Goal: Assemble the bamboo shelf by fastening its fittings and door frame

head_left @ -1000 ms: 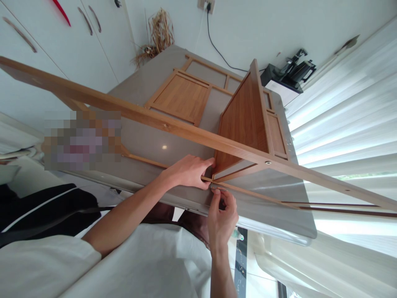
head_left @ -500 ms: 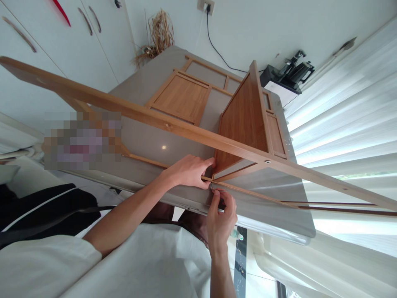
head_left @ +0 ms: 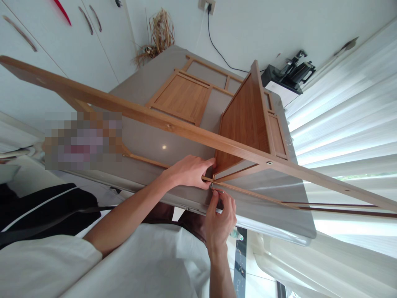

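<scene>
A wooden furniture frame stands on the grey table, its long upper rail (head_left: 173,126) crossing the view and a thin lower rail (head_left: 248,191) running near the table's front edge. An upright wooden panel (head_left: 243,120) meets that lower rail. At this joint my left hand (head_left: 190,171) is wrapped round the wood, thumb and fingers on either side. Just below, my right hand (head_left: 221,219) pinches a small bent metal hex key (head_left: 221,191), whose short end reaches up to the lower rail's near side. The fastener there is too small to make out.
Another wooden panelled frame (head_left: 180,97) lies flat on the grey table (head_left: 136,128). Dried plants (head_left: 161,29) stand at the far corner. A black kettle (head_left: 302,73) sits on a small stand behind the table, with curtains (head_left: 347,140) at the right. A blurred patch covers the left side.
My right hand has turned slightly at the joint, and the hex key's long arm has swung a little. My left hand and the wooden frame stay in place.
</scene>
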`<state>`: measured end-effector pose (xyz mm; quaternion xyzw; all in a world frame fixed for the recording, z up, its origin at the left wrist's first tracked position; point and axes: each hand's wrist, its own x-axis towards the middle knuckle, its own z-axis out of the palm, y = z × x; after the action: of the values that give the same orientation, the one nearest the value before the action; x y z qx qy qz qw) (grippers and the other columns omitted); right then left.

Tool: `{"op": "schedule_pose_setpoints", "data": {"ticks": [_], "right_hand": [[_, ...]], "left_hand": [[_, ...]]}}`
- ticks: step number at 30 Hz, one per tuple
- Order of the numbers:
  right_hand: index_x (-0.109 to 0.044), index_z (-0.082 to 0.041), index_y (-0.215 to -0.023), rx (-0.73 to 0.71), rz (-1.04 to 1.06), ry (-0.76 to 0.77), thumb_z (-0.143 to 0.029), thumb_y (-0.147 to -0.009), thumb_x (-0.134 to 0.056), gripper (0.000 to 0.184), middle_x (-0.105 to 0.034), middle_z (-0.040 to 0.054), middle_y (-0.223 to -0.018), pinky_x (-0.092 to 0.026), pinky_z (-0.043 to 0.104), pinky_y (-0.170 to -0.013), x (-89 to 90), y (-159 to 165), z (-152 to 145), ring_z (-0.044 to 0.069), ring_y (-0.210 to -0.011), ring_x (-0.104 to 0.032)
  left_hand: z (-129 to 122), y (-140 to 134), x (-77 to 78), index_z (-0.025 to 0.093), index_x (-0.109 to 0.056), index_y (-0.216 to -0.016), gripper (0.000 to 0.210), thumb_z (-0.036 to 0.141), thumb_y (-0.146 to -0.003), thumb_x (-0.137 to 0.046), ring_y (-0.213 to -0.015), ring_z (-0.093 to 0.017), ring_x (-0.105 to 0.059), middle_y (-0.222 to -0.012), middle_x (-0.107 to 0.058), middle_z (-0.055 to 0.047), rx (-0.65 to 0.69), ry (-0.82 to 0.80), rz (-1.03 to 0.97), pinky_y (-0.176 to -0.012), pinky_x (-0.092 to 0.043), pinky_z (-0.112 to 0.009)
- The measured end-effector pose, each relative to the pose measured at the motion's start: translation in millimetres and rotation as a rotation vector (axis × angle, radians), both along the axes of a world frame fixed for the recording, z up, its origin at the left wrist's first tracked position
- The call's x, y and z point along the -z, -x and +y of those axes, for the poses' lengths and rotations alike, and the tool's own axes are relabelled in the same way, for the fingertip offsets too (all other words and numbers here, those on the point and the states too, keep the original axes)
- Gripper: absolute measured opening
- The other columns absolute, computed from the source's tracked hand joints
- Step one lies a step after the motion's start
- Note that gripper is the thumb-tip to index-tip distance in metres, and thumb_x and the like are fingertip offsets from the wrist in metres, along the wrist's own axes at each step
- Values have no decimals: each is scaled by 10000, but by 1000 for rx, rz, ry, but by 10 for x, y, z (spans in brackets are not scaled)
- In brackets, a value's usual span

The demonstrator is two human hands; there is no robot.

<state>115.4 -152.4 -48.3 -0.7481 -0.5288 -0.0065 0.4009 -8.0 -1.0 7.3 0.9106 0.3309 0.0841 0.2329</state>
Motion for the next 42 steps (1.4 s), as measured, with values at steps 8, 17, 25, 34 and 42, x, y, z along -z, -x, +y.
{"op": "schedule_pose_setpoints", "data": {"ticks": [8, 17, 25, 34, 42], "right_hand": [[-669, -180, -1102, -82, -240, -63, -209, -999, -551, 159, -743, 79, -1010, -446, 340, -873, 12, 1, -4, 192, -981, -651], [-658, -180, -1095, -64, -291, -4, -222, -1021, -504, 176, -732, 71, -959, -405, 338, -821, -41, 9, -2, 206, -943, -631], [-659, -187, -1075, -77, -270, 72, -260, -1037, -474, 202, -727, 49, -917, -378, 333, -798, -143, -4, 13, 203, -908, -619], [-672, -195, -1041, -35, -139, 34, -298, -1035, -497, 203, -730, 43, -924, -391, 311, -802, -87, 8, 20, 185, -881, -637], [-679, -186, -1057, -33, -167, 4, -283, -1028, -511, 196, -732, 61, -956, -397, 315, -813, -32, -17, 12, 191, -914, -639]], "left_hand": [[2, -1, -27, 250, -517, -1023, 366, 447, -764, -684, -702, -235, -712, -764, -742, 32, 3, 24, 32, -559, -382, -315], [1, -8, -7, 249, -506, -1018, 369, 453, -767, -684, -695, -231, -706, -764, -738, 31, 11, 21, 17, -559, -376, -312], [15, -2, -26, 244, -515, -1026, 381, 461, -768, -691, -700, -233, -711, -766, -740, 28, 17, 29, 24, -560, -386, -311], [-5, -12, -44, 242, -529, -1040, 384, 444, -764, -704, -718, -232, -723, -781, -748, 26, 3, 26, 33, -567, -398, -307], [1, -8, -32, 248, -526, -1042, 379, 431, -758, -697, -700, -227, -715, -773, -745, 32, 5, 20, 18, -561, -396, -309]]}}
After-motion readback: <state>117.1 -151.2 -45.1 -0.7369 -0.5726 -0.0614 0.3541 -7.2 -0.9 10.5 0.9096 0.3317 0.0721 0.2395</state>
